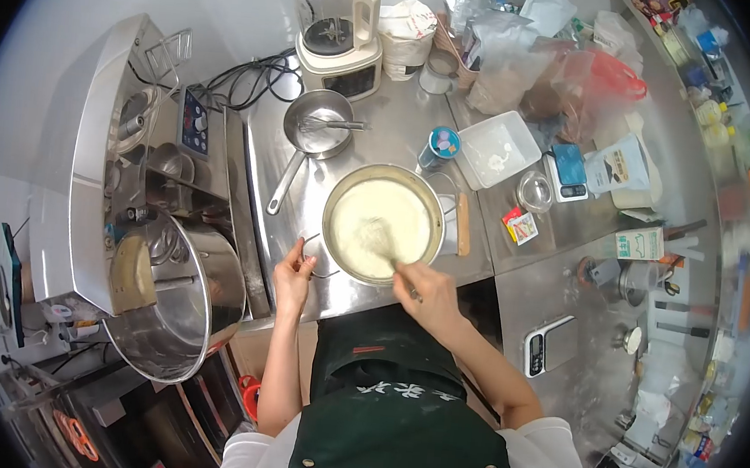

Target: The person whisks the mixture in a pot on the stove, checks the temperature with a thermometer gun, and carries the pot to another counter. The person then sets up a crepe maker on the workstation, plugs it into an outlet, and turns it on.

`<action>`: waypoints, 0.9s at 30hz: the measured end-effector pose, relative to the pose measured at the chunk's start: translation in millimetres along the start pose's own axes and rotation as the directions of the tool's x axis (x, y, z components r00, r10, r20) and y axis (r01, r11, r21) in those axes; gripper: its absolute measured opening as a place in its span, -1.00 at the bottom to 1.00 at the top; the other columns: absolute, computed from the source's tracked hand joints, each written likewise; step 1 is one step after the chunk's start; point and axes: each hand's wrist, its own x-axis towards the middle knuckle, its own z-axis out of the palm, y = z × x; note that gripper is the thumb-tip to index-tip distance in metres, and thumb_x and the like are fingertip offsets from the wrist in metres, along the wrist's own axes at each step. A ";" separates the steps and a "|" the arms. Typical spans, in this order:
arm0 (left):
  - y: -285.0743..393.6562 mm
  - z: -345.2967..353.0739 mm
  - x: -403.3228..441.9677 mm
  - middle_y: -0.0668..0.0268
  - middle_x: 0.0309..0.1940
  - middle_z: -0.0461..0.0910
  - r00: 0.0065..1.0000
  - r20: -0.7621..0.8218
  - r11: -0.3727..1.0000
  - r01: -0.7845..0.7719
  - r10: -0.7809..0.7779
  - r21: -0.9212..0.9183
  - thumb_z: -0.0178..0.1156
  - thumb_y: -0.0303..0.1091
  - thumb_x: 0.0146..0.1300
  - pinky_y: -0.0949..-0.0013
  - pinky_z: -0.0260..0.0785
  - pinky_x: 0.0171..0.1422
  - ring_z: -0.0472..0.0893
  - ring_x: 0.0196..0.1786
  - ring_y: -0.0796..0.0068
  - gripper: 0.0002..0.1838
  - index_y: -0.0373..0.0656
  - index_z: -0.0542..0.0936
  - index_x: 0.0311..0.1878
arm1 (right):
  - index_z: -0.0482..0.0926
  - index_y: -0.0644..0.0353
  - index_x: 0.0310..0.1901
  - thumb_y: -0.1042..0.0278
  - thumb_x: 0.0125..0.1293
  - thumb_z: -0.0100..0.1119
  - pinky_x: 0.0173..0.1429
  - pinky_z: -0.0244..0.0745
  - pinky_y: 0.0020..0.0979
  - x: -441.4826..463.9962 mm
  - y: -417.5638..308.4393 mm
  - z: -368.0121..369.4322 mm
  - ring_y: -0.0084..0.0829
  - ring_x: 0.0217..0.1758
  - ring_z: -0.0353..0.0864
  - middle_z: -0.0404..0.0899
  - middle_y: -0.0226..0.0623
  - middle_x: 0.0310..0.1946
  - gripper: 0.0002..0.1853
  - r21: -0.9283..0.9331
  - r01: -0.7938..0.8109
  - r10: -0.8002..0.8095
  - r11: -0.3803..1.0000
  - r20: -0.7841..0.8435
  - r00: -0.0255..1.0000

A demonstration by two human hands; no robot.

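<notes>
One whisk (383, 245) slants up-left from the right hand (426, 292) gripping it, into pale mixture (373, 200) in the mid-frame pot (438, 226); the left hand (293, 278), lower left, pinches the pot's wire handle (325, 276).

A blender (337, 39) is standing on the metal surface (383, 141). Left of it, black cable (248, 70) is lying in loops; right of it, a white bag (406, 36) is standing. In front of the blender, a saucepan (319, 104) is holding a steel whisk (340, 125).

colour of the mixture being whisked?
The mixture is pale creamy yellow; seen in the head view, the only one.
</notes>
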 end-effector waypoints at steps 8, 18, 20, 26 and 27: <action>-1.0 -1.0 0.6 0.50 -0.61 0.22 1.000 0.015 1.000 -0.011 0.011 -0.001 0.22 -0.50 0.16 0.54 0.20 -0.42 0.28 -0.53 0.68 -0.47 -0.36 0.39 0.23 | 0.60 0.29 -0.27 0.44 0.12 0.22 -0.38 0.48 -0.31 15.0 12.1 -8.9 -0.18 -0.48 0.60 0.58 -0.12 -0.44 -0.85 0.077 -0.021 0.023 0.997 -0.026 0.999; 2.6 -2.6 0.1 0.48 -0.62 0.21 1.000 0.017 0.999 0.002 -0.003 0.040 0.21 -0.49 0.17 0.53 0.20 -0.42 0.26 -0.53 0.67 -0.47 -0.35 0.38 0.23 | 0.61 0.25 -0.28 0.41 0.11 0.23 -0.42 0.45 -0.28 19.8 3.2 2.2 -0.18 -0.56 0.54 0.52 -0.18 -0.55 -0.84 0.147 0.073 -0.084 0.986 0.069 0.994; -1.1 -4.7 0.8 0.52 -0.58 0.24 0.999 0.033 0.998 -0.001 -0.001 0.060 0.20 -0.50 0.19 0.56 0.23 -0.41 0.28 -0.52 0.70 -0.47 -0.35 0.38 0.24 | 0.59 0.26 -0.29 0.40 0.13 0.21 -0.43 0.45 -0.26 34.3 19.0 15.3 -0.19 -0.57 0.54 0.51 -0.19 -0.55 -0.86 -0.025 0.139 -0.140 0.990 -0.015 0.990; 5.5 -3.3 -1.0 0.53 -0.57 0.25 0.999 0.041 0.998 0.007 -0.009 0.059 0.21 -0.50 0.19 0.58 0.24 -0.41 0.29 -0.52 0.71 -0.48 -0.32 0.38 0.25 | 0.48 0.26 -0.45 0.41 0.12 0.14 -0.53 0.40 -0.23 7.9 -17.6 -4.6 -0.19 -0.61 0.52 0.46 -0.18 -0.59 -0.89 -0.043 0.124 -0.119 0.991 0.105 0.987; 4.5 -4.0 -0.8 0.53 -0.57 0.25 0.999 0.042 0.998 0.008 -0.010 0.056 0.21 -0.50 0.19 0.58 0.24 -0.41 0.29 -0.52 0.71 -0.47 -0.32 0.38 0.25 | 0.47 0.25 -0.46 0.41 0.12 0.14 -0.54 0.40 -0.22 10.6 -18.5 0.7 -0.19 -0.61 0.52 0.46 -0.17 -0.58 -0.89 0.066 0.183 -0.189 0.981 0.092 0.978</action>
